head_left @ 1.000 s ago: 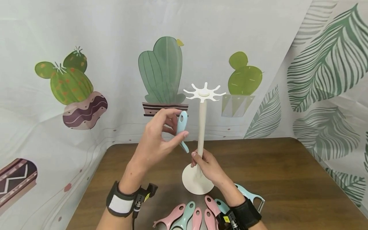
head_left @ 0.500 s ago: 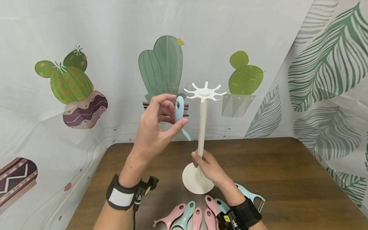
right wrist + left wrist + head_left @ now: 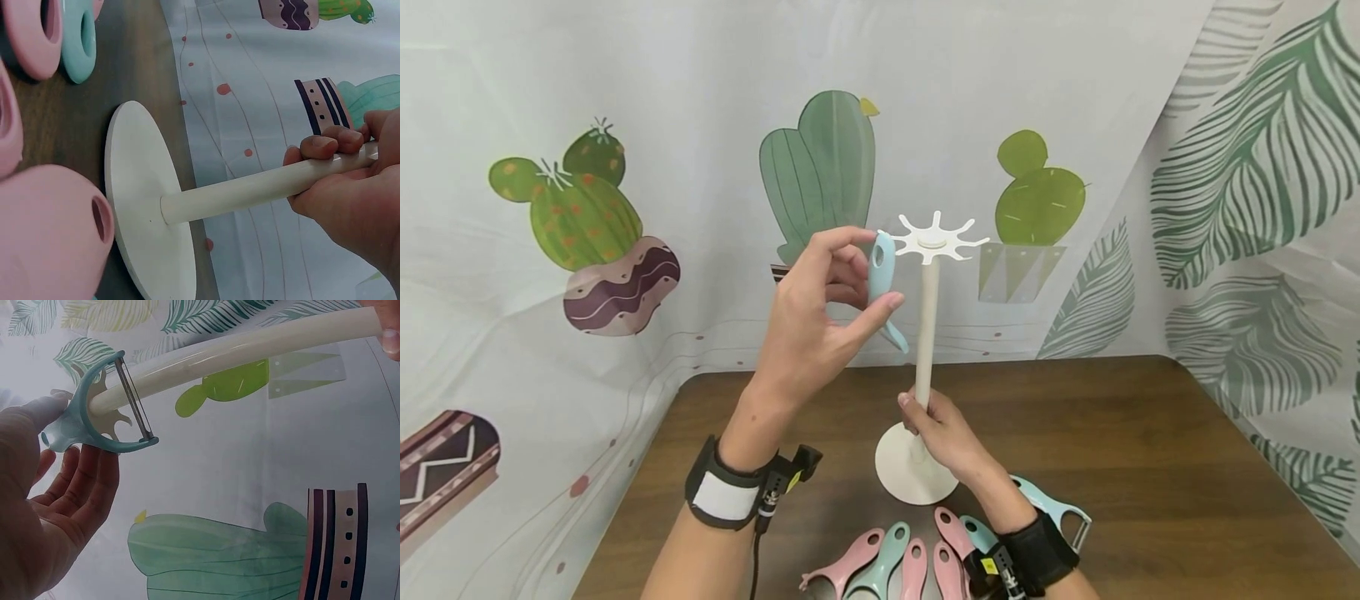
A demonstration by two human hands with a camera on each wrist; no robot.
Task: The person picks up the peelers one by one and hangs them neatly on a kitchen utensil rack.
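My left hand [image 3: 816, 312] pinches a light blue peeler [image 3: 882, 271] between thumb and fingers, its holed handle end up and its blade end hanging down. The handle's top overlaps a left prong of the white stand [image 3: 927, 325] in the head view. In the left wrist view the Y-shaped head of the peeler [image 3: 90, 425] and its metal blade show plainly. Several prongs radiate from the stand's top, and its round base [image 3: 910, 471] sits on the table. My right hand [image 3: 951, 433] grips the pole low down, fingers wrapped round it, as the right wrist view also shows.
Pink and teal peelers [image 3: 891, 550] lie fanned out at the table's near edge, handles pointing toward the stand. Another light blue peeler [image 3: 1052, 504] lies to the right, partly behind the right forearm. A cloth [image 3: 700, 67] printed with cacti hangs behind the wooden table [image 3: 1075, 417].
My left hand has lifted the light blue peeler and then moved it right, up to the stand's prongs. My right hand keeps its grip on the pole.
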